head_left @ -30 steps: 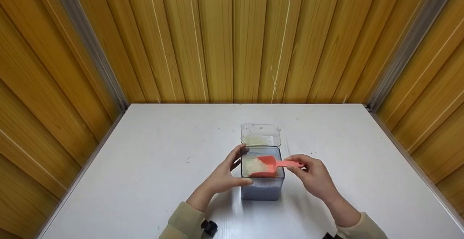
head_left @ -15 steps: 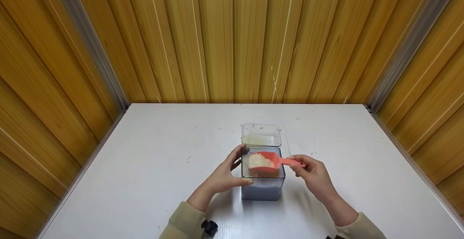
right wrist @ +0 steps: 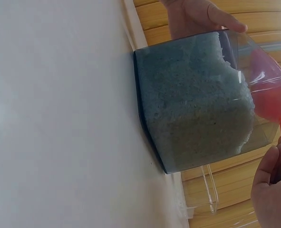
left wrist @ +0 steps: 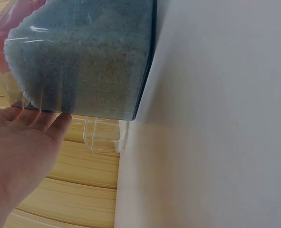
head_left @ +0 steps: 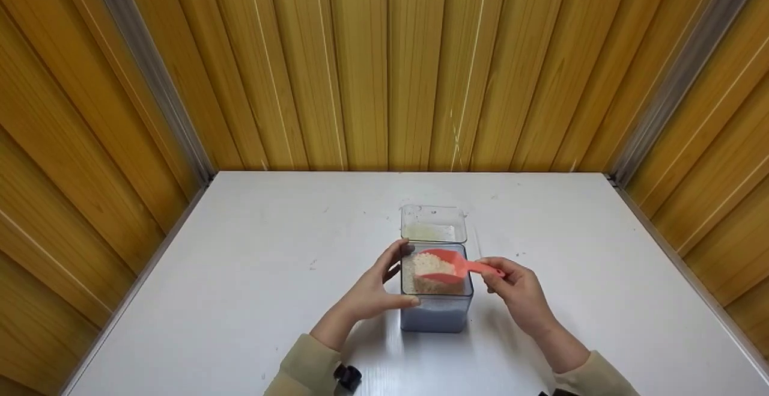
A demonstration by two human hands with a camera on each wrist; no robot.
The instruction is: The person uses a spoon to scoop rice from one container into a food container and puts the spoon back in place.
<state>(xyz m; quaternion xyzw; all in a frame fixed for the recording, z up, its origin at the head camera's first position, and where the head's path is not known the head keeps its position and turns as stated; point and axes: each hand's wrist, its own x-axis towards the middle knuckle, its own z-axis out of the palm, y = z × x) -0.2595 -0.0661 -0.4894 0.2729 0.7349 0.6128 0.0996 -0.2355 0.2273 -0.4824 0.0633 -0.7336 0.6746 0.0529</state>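
A clear bluish rice container (head_left: pixel 435 315) stands upright on the table, largely filled with white rice (left wrist: pixel 92 61). My left hand (head_left: pixel 369 294) holds its left side, with the thumb on the front wall near the rim and the fingers at the back left. In my right hand (head_left: pixel 519 288), thumb and fingers pinch the handle of a pink scoop (head_left: pixel 459 264). The scoop lies over the container's opening, its mouth pointing left, with rice in it. In the right wrist view the scoop (right wrist: pixel 268 90) shows through the clear wall, above the rice surface.
A clear lid (head_left: pixel 432 223) is folded back behind the container. The white table (head_left: pixel 270 252) has small specks on it. Wood-patterned panels (head_left: pixel 384 71) enclose the back and both sides.
The scoop has come up out of the rice with a load. Since half a second ago it has tipped slightly, and the rice in it is less heaped. The left hand stays put.
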